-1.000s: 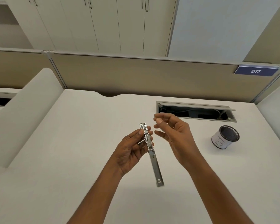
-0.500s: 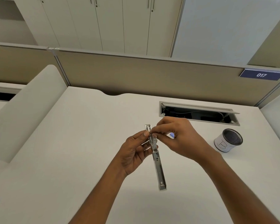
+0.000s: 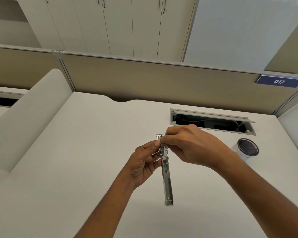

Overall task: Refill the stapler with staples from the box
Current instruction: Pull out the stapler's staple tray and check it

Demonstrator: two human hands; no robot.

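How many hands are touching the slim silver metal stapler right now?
2. The left hand grips the slim silver metal stapler near its top; the right hand pinches its upper end.

- A second ago my right hand hung open, fingers spread and apart from the slim chrome metal stapler; now it has closed in on the stapler's upper end, thumb and fingertips pinched at the metal just below the top
- Half a second ago those fingers were already touching there; since then the hand has rolled further over, so its back covers more of the top end
- My left hand has shifted its thumb up against the right fingertips
- A small blue glint under my right palm half a second ago is gone
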